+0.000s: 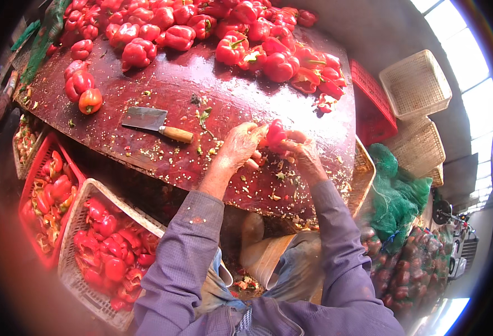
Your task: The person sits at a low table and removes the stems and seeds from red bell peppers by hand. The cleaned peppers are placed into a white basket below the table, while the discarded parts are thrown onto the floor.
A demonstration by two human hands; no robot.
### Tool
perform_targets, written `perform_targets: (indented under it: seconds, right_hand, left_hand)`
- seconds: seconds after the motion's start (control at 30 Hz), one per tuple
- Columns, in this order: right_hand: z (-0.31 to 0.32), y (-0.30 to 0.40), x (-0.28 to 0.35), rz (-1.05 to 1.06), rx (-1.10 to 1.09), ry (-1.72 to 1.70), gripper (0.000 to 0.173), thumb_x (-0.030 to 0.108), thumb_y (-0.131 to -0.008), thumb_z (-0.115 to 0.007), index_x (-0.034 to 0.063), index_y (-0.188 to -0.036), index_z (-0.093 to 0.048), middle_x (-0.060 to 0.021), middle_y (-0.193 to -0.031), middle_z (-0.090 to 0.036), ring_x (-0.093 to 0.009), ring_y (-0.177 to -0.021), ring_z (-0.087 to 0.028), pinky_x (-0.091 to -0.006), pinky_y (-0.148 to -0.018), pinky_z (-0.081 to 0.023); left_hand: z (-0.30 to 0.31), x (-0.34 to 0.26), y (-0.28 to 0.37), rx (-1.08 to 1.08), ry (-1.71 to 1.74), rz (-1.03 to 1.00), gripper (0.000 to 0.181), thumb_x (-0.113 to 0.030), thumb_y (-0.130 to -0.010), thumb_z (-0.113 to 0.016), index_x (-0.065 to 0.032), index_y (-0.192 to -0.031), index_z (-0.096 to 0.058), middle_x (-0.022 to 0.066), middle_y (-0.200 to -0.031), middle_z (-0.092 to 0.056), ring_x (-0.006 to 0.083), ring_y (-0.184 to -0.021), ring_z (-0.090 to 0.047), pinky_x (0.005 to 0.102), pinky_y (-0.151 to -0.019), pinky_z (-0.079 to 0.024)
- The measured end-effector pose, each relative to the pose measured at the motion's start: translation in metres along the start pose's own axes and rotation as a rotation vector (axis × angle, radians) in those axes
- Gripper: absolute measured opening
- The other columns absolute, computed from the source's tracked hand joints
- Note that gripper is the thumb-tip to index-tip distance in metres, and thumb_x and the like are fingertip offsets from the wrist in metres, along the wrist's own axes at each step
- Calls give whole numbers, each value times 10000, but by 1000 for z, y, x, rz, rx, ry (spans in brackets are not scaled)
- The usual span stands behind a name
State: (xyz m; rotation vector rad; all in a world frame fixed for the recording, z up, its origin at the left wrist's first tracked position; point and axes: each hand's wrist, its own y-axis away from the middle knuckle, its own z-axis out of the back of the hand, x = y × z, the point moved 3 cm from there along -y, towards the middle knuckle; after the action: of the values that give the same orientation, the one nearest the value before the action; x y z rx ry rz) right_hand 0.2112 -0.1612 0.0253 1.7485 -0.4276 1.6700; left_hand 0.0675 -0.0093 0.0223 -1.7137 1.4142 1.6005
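Observation:
A red bell pepper (275, 133), perhaps only a piece of one, is held between my two hands just above the table's near part. My left hand (244, 145) grips its left side with thumb and fingers. On its other side my right hand (303, 152) has its fingers on the pepper; they partly cover it. Left of my hands, a cleaver (147, 119) with a wooden handle (178, 134) lies flat on the dark red table (158, 92). Pepper seeds and green scraps are scattered around it.
Whole red peppers (179, 38) are heaped at the table's far side. On the left, a white crate (74, 235) and a red crate (23, 201) hold cut peppers. Stacked pale crates (416, 86), green netting (387, 180) and filled net sacks (414, 264) stand right.

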Motion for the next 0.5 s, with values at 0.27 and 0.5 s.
perform_targets:
  seconds: [0.27, 0.5]
  right_hand:
    - [-58, 8, 21, 265, -17, 243, 271, 141, -898, -731, 28, -1140, -687, -72, -957, -721, -109, -857, -653, -283, -725, -526]
    - [-67, 8, 34, 471, -49, 583, 348, 253, -832, -771, 29, -1070, -654, -123, -797, -702, -187, -718, -681, -360, -643, -531]
  left_hand:
    - [11, -10, 3, 56, 452, 14, 391, -393, -934, -678, -74, -1158, -642, 75, -1008, -664, 168, -856, -680, 374, -625, -616]
    - [6, -16, 3, -90, 10, -289, 496, -295, -884, -705, 22, -1258, -624, 154, -1054, -700, 242, -953, -673, 343, -815, -551]
